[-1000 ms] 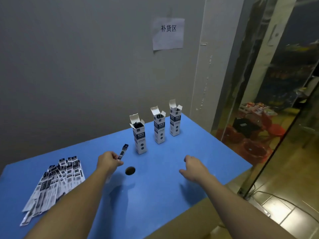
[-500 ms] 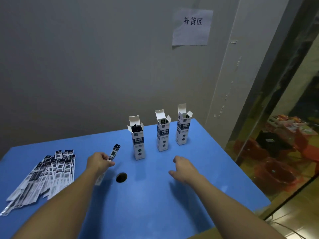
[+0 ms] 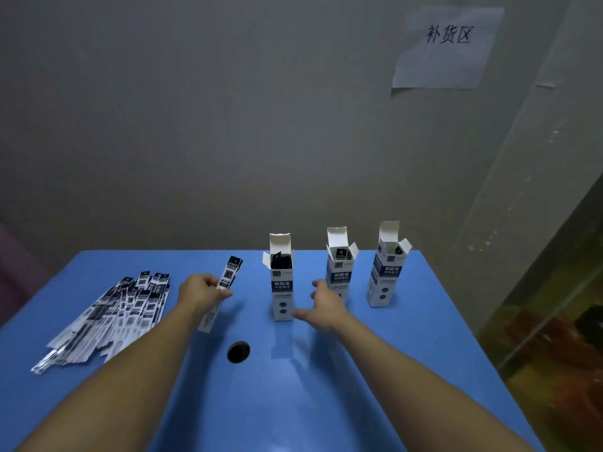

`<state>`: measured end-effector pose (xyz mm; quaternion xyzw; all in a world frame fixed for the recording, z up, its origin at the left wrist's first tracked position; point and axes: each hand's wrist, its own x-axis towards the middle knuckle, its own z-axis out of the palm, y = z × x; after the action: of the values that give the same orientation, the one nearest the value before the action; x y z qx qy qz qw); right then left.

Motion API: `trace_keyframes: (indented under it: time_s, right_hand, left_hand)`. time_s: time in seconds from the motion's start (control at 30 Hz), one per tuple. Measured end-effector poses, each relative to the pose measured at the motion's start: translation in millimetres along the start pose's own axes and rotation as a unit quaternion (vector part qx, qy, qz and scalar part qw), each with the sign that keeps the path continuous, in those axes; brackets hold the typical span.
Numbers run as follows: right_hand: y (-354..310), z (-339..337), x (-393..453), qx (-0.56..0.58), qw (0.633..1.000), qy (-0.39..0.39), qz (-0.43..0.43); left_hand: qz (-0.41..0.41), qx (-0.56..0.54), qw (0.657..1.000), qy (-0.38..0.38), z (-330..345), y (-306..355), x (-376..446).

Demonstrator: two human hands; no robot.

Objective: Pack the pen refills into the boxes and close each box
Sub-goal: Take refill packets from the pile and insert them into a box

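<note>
Three tall white-and-navy boxes stand upright with their top flaps open on the blue table (image 3: 326, 402): the left box (image 3: 282, 288), the middle box (image 3: 339, 269) and the right box (image 3: 386, 272). Dark refill packets show inside their tops. My left hand (image 3: 202, 293) grips a packaged pen refill (image 3: 225, 285), held tilted, left of the left box. My right hand (image 3: 321, 305) hovers with spread fingers just right of the left box's base, in front of the middle box. A heap of refill packets (image 3: 111, 314) lies at the table's left.
A round dark hole (image 3: 238, 352) sits in the tabletop in front of the left box. A grey wall with a paper sign (image 3: 447, 47) rises behind the table. The table's right edge drops off beside a glass partition.
Both hands have moved forward toward the boxes. My left hand has carried the refill closer to the left box, and my right hand has reached the left box's base. The view has swung left.
</note>
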<state>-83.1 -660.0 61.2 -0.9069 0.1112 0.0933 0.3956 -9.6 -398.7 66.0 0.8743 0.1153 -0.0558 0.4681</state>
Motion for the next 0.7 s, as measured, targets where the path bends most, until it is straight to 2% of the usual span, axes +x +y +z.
trace_keyframes:
  time_s: [0.3,0.47,0.6,0.7]
  right_hand:
    - [-22.2,-5.4,40.3,0.110,0.992,-0.009,-0.055]
    - [-22.8,1.8,39.5,0.148,0.978,-0.050,-0.141]
    - [-21.1,6.8,19.4,0.180,0.956,-0.022,-0.229]
    - [-22.2,4.9,11.3,0.192,0.945,-0.040,-0.263]
  left_hand:
    - [-0.019,-0.132,0.987,0.095,-19.6,15.2,-59.1]
    - [0.050,-0.173,0.976,0.122,-30.8,40.8,-103.5]
    - [0.097,-0.228,0.958,0.144,-43.4,61.0,-127.8]
    - [0.135,-0.257,0.947,0.138,-52.2,77.1,-141.8]
